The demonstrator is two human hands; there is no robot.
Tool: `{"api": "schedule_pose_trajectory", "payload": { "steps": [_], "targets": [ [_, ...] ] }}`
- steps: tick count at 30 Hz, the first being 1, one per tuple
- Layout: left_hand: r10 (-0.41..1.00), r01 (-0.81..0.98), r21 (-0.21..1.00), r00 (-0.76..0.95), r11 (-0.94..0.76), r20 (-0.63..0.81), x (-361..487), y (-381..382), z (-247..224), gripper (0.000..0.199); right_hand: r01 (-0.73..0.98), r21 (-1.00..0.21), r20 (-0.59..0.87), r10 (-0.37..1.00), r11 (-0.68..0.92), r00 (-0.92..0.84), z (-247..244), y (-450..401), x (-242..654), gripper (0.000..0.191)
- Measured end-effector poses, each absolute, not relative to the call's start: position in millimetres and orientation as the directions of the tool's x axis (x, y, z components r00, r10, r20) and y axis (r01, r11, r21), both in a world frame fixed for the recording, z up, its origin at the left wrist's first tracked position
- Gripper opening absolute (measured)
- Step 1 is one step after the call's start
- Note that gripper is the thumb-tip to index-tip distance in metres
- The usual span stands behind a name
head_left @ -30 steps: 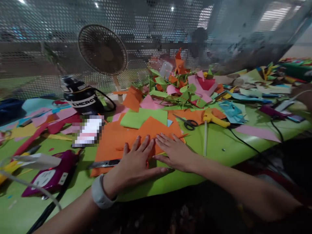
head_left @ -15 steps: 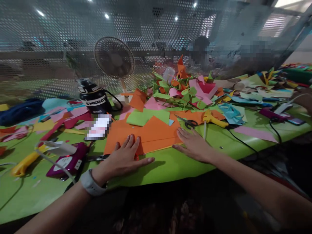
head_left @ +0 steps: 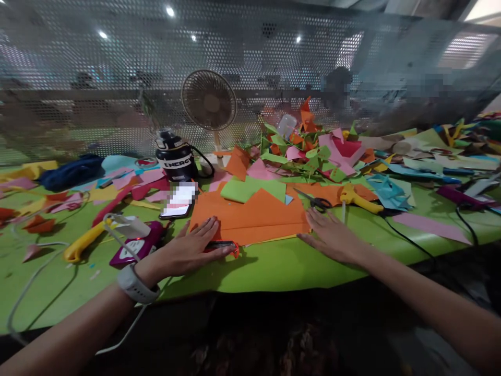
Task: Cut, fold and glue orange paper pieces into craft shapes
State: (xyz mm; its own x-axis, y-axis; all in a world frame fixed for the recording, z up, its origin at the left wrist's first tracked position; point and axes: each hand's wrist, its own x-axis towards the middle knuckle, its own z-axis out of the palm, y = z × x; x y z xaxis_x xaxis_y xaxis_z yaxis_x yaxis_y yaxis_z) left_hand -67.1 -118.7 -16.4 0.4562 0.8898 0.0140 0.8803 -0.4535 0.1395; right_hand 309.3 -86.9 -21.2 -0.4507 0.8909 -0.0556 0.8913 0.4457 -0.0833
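A folded sheet of orange paper (head_left: 254,216) lies on the table, a crease running along its lower part and a thin yellow edge showing beneath. My left hand (head_left: 183,253) is open, its fingers flat on the paper's left end. Partly covered by that hand is a dark tool with an orange-red end (head_left: 236,249), whose kind I cannot make out. At the paper's right end my right hand (head_left: 332,236) rests open, fingertips on the corner. Just beyond it are black-handled scissors (head_left: 321,202) and a yellow glue gun (head_left: 358,200). Green paper (head_left: 254,189) lies behind the orange sheet.
A phone (head_left: 180,200), a black bottle (head_left: 177,164) and a fan (head_left: 210,100) stand or lie behind left. A purple power strip (head_left: 139,244) and another yellow glue gun (head_left: 84,243) sit left, with trailing cords. Paper scraps (head_left: 309,151) heap up behind.
The view has turned left, so things appear farther right. My left hand has slid toward the orange paper's left edge, uncovering more of the tool. My right hand remains at the right end.
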Motion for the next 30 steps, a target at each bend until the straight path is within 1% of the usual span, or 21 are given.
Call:
{"api": "schedule_pose_trajectory", "payload": {
  "steps": [2, 3, 4, 6, 8, 9, 10, 11, 14, 17, 20, 22, 25, 28, 30],
  "targets": [
    [0.873, 0.868, 0.158, 0.484, -0.470, -0.063, -71.8, -117.9, -17.2, 0.062, 0.896, -0.047, -0.025, 0.896, 0.442, -0.443, -17.1, -84.4, 312.6, 0.088],
    [0.854, 0.854, 0.177, 0.510, -0.489, -0.105, -72.8, -117.2, -16.3, 0.059, 0.896, -0.022, 0.014, 0.897, 0.443, -0.443, -13.2, -83.0, 312.1, 0.087],
    [0.843, 0.843, 0.191, 0.527, -0.503, -0.107, -72.7, -116.1, -14.9, 0.056, 0.894, 0.002, 0.072, 0.892, 0.448, -0.447, -8.6, -81.5, 309.9, 0.083],
    [0.844, 0.838, 0.205, 0.529, -0.505, -0.083, -68.9, -113.3, -10.8, 0.054, 0.868, 0.026, 0.214, 0.846, 0.495, -0.489, 0.0, -78.7, 299.5, 0.065],
    [0.887, 0.876, 0.186, 0.459, -0.446, -0.038, -60.4, -110.3, -6.1, 0.060, 0.791, 0.026, 0.314, 0.747, 0.611, -0.587, 4.2, -75.4, 282.9, 0.041],
    [0.919, 0.906, 0.165, 0.394, -0.389, 0.005, -54.8, -108.9, -3.8, 0.063, 0.732, 0.030, 0.337, 0.682, 0.681, -0.648, 3.9, -73.2, 273.6, 0.034],
    [0.932, 0.920, 0.150, 0.358, -0.361, 0.051, -48.7, -107.5, -1.8, 0.063, 0.669, 0.044, 0.342, 0.618, 0.742, -0.708, 1.9, -70.7, 264.6, 0.030],
    [0.929, 0.919, 0.144, 0.359, -0.368, 0.089, -42.6, -106.1, -0.1, 0.059, 0.614, 0.065, 0.339, 0.562, 0.786, -0.755, -1.2, -67.7, 256.4, 0.029],
    [0.863, 0.851, 0.151, 0.482, -0.502, 0.150, -26.2, -101.5, 1.8, 0.037, 0.523, 0.142, 0.282, 0.472, 0.841, -0.835, -12.9, -57.9, 240.5, 0.025],
    [0.800, 0.786, 0.153, 0.578, -0.599, 0.162, -14.7, -94.4, -0.8, 0.032, 0.482, 0.206, 0.210, 0.443, 0.851, -0.872, -18.6, -51.1, 236.8, 0.024],
    [0.777, 0.761, 0.156, 0.619, -0.630, 0.119, -6.6, -86.1, -3.7, 0.032, 0.429, 0.253, 0.165, 0.398, 0.867, -0.902, -15.9, -50.4, 236.5, 0.024],
    [0.775, 0.766, 0.122, 0.627, -0.631, 0.079, -2.2, -82.0, -3.7, 0.031, 0.397, 0.285, 0.154, 0.367, 0.872, -0.917, -13.1, -52.2, 235.3, 0.025],
    [0.761, 0.760, 0.033, 0.648, -0.649, 0.039, 2.5, -80.1, -1.4, 0.027, 0.383, 0.327, 0.178, 0.342, 0.864, -0.923, -12.0, -54.7, 233.6, 0.027],
    [0.745, 0.745, 0.000, 0.666, -0.667, 0.038, 3.7, -81.2, -0.3, 0.025, 0.390, 0.328, 0.197, 0.342, 0.860, -0.919, -15.9, -54.2, 234.4, 0.029],
    [0.755, 0.755, 0.033, 0.653, -0.655, 0.059, 2.7, -81.1, -2.0, 0.024, 0.413, 0.293, 0.212, 0.362, 0.863, -0.908, -19.9, -52.2, 236.0, 0.030]
  ]
}}
